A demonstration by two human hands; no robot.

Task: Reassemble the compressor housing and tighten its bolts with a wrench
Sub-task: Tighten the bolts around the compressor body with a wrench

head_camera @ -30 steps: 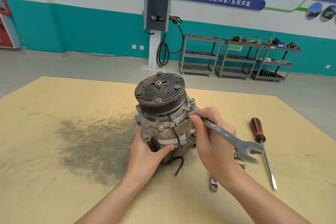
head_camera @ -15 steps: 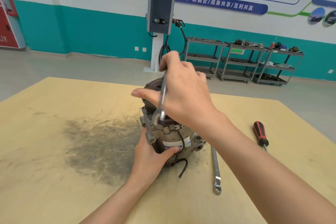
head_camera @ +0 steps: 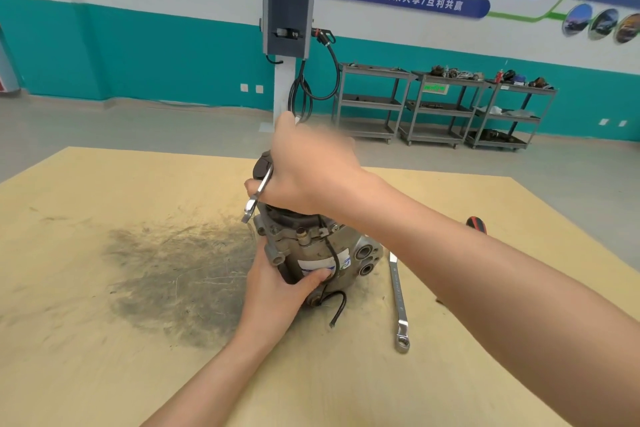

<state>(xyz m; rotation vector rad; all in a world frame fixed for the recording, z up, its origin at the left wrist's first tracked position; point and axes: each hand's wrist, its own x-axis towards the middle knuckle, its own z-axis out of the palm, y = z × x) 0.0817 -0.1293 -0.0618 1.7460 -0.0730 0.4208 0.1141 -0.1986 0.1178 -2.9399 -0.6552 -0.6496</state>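
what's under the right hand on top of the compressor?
The right hand grips a wrench above the compressor. Only the dark pulley edge shows; its face and any bolt there are covered.

A red-handled screwdriver (head_camera: 476, 224) lies on the wooden table (head_camera: 104, 340); three metal carts (head_camera: 440, 104) line the wall.

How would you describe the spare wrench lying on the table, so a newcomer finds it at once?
Start at the compressor standing mid-table. Just right of it, beyond the right forearm, a long silver wrench lies flat, ring end nearest the camera. Unlike the wrench in the right hand, it lies untouched.
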